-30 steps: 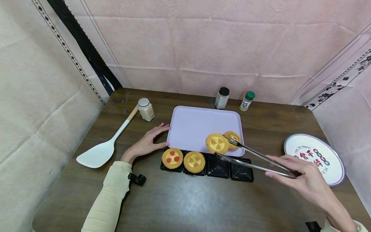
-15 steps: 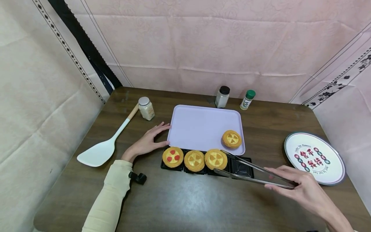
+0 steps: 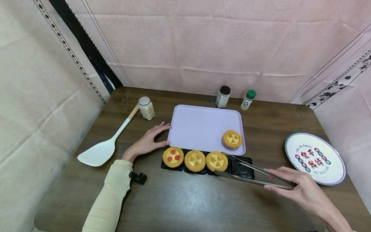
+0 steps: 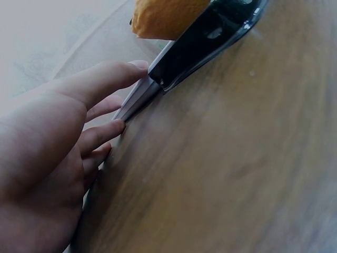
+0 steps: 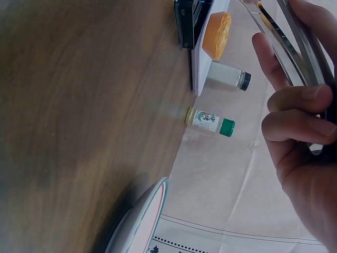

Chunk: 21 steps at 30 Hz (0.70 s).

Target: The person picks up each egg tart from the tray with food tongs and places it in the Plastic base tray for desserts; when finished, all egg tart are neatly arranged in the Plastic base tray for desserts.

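Head view. The right hand (image 3: 301, 190) grips the handle end of long stainless-steel tongs (image 3: 255, 173), fingers curled round both arms. The tongs' long axis runs from the hand leftward and slightly away from the person, and their parted tips flank the third yellow-centred tart (image 3: 216, 161), which sits in the black plastic four-cell tray (image 3: 242, 171). That tray holds three tarts: a red-topped tart (image 3: 173, 157) in the leftmost cell, a second yellow tart (image 3: 195, 160) beside it, then the third; the rightmost cell is vacant. Just beyond, a lilac rectangular tray (image 3: 200, 127) carries one remaining yellow tart (image 3: 232, 139) at its near right corner, nearer the right hand. The left hand (image 3: 147, 141) lies flat, fingers straight, touching the lilac tray's left edge.
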Available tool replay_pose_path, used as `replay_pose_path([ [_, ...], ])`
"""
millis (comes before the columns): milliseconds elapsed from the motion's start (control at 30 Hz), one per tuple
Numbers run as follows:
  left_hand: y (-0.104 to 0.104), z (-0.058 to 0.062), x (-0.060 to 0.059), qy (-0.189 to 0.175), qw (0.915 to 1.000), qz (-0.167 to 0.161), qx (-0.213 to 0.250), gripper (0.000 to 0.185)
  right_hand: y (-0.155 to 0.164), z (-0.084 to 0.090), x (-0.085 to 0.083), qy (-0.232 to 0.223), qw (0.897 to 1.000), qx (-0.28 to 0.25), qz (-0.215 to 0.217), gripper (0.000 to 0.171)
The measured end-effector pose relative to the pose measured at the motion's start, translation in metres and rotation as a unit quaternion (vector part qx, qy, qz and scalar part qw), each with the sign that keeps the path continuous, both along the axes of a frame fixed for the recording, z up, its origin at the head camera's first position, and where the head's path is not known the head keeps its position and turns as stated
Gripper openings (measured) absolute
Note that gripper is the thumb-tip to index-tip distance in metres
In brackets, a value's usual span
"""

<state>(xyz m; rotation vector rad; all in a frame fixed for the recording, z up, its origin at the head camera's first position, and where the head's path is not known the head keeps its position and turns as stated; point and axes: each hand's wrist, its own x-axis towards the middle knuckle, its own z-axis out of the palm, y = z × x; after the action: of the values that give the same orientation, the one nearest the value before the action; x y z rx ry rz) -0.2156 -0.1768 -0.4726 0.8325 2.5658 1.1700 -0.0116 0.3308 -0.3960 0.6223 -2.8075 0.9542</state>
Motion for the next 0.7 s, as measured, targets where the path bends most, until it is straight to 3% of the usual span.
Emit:
replay_pose_path([
  [700, 0.0002, -0.0005, -0.0006, 0.011, 0.9999, -0.009, 0.01, 0.066, 0.0016, -0.0015, 0.0019, -0.003, 1.0, 0.014, -0.001, 0.051],
])
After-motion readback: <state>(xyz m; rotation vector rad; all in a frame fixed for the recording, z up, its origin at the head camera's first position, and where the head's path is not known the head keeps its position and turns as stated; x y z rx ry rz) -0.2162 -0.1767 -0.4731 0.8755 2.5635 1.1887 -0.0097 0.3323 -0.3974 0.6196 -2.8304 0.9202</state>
